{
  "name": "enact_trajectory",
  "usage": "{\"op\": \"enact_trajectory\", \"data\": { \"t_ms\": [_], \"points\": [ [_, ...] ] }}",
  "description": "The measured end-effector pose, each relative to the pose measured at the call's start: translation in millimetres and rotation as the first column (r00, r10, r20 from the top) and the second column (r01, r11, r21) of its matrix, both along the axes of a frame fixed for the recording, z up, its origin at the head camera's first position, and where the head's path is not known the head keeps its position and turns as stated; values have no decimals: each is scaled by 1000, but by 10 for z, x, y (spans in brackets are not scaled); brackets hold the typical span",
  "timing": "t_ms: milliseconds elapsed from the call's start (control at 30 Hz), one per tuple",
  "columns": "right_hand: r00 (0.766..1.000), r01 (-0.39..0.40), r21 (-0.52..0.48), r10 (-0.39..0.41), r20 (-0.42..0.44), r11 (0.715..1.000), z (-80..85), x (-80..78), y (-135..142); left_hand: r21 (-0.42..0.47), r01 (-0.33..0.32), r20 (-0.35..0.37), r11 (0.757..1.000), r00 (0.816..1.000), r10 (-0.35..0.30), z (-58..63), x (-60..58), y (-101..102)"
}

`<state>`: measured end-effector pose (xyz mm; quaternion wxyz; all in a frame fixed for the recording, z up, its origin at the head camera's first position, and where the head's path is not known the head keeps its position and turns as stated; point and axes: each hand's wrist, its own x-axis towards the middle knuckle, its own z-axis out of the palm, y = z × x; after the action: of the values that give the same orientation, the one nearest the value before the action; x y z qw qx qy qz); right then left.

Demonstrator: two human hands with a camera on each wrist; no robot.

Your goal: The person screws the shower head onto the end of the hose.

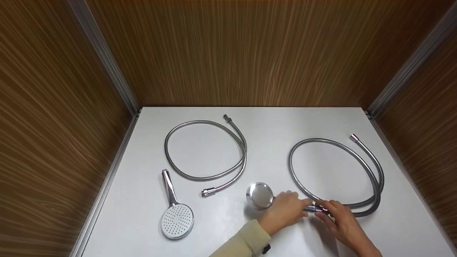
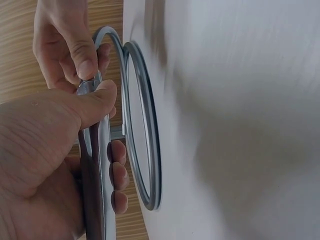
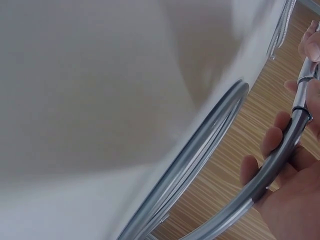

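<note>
My left hand (image 1: 285,210) grips the chrome handle (image 2: 100,180) of a shower head, fingers wrapped around it. The round shower head (image 1: 261,195) sticks out past the left of that hand, its smooth back facing up. My right hand (image 1: 342,223) holds the end of a smooth grey shower hose (image 3: 280,147), thumb and fingers around its metal connector (image 3: 301,95). In the right wrist view the connector lines up with the handle end and meets it. The rest of this hose (image 1: 335,142) loops on the table, its free end (image 1: 353,137) at the far right.
A second shower head (image 1: 177,221) lies at the left of the white table (image 1: 221,228), nozzle face up. Behind it a ribbed metal hose (image 1: 200,122) is coiled, with connectors at both ends. Wood-patterned panels (image 1: 250,53) enclose the table at the back and sides.
</note>
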<state>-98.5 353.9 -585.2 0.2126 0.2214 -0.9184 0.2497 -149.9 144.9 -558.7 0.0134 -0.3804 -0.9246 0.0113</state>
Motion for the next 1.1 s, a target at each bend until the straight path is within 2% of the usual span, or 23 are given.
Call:
{"op": "enact_trajectory", "data": {
  "t_ms": [133, 333, 567, 733, 833, 1000, 1100],
  "points": [
    [999, 32, 16, -33, 19, 999, 8, 7, -10, 10, 0, -5, 1000, 1000, 0, 0, -4, -2],
    [999, 33, -11, -33, 40, 999, 13, 16, -3, 37, -2, 24, 999, 1000, 1, -9, -9, -6],
    [998, 56, 28, -57, 31, 998, 23, 34, -4, 10, 9, -49, 1000, 999, -8, -23, -2, -1],
    [996, 72, 29, -73, 51, 997, 30, 42, -1, -4, 18, -55, 1000, 998, -18, -21, 7, -2],
    [998, 57, 30, -57, 25, 998, 21, 32, 4, -6, 24, -33, 1000, 999, -24, -3, 3, -12],
    [1000, 15, 1, -15, -21, 1000, 16, 9, 8, 30, 33, 71, 999, 997, -35, 35, -26, -35],
    [999, 5, -12, -6, -41, 1000, 21, 1, 4, 37, 36, 97, 999, 995, -39, 35, -42, -39]
  ]
}}
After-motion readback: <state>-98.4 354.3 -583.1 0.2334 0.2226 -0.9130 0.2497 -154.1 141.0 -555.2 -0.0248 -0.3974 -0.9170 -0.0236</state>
